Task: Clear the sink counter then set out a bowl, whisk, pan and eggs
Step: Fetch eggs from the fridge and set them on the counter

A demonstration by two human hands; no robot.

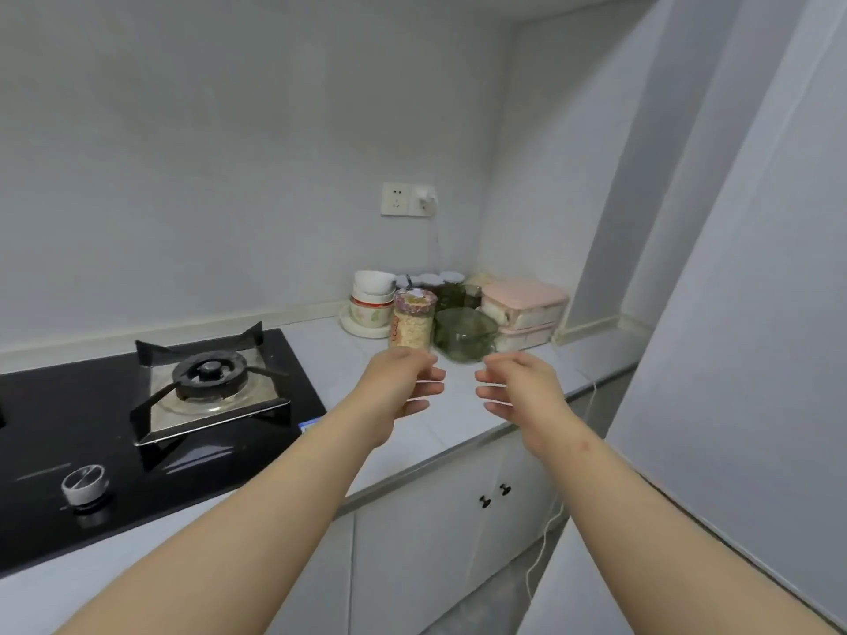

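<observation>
Both my arms reach out over the white counter (348,355). My left hand (403,382) and my right hand (518,387) face each other with loosely bent fingers, holding nothing. Just beyond them stand a jar of pale grains with a patterned lid (412,320) and a green glass bowl (465,334). Stacked white bowls on a plate (372,300) sit behind the jar, against the wall. No whisk, pan or eggs are in view.
A black gas hob with a burner (208,378) and a knob (85,485) lies to the left. Pink stacked boxes (525,313) and glass jars (440,281) fill the corner. A socket with a plug (408,199) is on the wall. Cupboard doors (458,520) are below.
</observation>
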